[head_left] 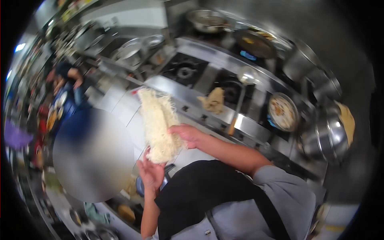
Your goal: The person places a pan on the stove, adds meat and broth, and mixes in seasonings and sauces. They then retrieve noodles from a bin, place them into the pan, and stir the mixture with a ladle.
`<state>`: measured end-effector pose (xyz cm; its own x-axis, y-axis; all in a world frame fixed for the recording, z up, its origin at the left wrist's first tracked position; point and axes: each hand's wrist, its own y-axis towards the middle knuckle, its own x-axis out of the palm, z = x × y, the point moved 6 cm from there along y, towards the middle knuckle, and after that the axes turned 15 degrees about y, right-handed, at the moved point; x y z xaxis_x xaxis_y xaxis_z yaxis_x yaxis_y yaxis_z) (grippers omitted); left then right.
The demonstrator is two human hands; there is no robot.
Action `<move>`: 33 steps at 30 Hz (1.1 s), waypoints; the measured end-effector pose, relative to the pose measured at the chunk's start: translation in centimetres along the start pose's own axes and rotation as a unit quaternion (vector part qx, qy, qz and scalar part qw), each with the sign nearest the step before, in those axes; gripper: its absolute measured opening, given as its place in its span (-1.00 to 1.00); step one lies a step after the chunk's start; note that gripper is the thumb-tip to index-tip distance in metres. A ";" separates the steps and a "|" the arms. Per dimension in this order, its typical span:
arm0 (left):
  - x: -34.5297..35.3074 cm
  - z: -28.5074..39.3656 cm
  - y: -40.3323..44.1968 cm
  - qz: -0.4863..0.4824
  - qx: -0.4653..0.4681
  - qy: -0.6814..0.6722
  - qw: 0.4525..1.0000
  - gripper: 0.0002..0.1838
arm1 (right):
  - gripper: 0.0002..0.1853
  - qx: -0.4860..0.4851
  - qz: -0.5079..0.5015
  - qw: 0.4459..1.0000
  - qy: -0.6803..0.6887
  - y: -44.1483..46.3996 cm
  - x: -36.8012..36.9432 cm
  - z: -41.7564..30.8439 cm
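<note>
In the head view I hold a cream-coloured folded bundle with stringy edges [157, 124], long and narrow, in front of my black apron. Blur keeps me from telling whether it is cloth or noodles. My right hand [187, 136] grips its right side, thumb across the top and fingers behind. At the lower end, my left hand [151, 173] is palm up, its fingertips tucked under the bundle and its palm largely uncovered. A small red patch shows by the bundle's far left corner.
Beyond my hands runs a gas range [188, 90], with a tan cloth [214, 101], a ladle [242, 98] and a pan of pale food [283, 112]. A wok [255, 43] sits over a blue flame. Steel pots [325, 136] stand at right. Another person [68, 84] is at left.
</note>
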<state>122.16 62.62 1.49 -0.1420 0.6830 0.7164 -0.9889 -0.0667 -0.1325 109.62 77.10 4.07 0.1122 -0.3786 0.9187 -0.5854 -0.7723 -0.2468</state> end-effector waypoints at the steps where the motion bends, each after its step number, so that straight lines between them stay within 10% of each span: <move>1: 1.6 -1.1 0.7 -0.028 -0.024 0.004 0.999 -0.17 | -0.49 -0.027 0.015 0.999 -0.008 -2.3 0.1 -1.4; 16: 23.3 -18.5 6.7 -0.210 -0.239 0.187 0.929 -0.43 | -0.53 -0.267 0.173 0.947 -0.041 -26.7 -11.2 -13.1; 33: 26.9 -17.8 15.5 -0.304 -0.207 0.273 0.889 -0.38 | -0.52 -0.355 0.142 0.924 -0.005 -24.4 -11.4 -17.1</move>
<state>103.80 92.91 6.47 0.5673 0.7600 0.3171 -0.7588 0.6321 -0.1572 108.88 109.03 4.96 -0.1218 -0.5216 0.8444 -0.9713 -0.1124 -0.2095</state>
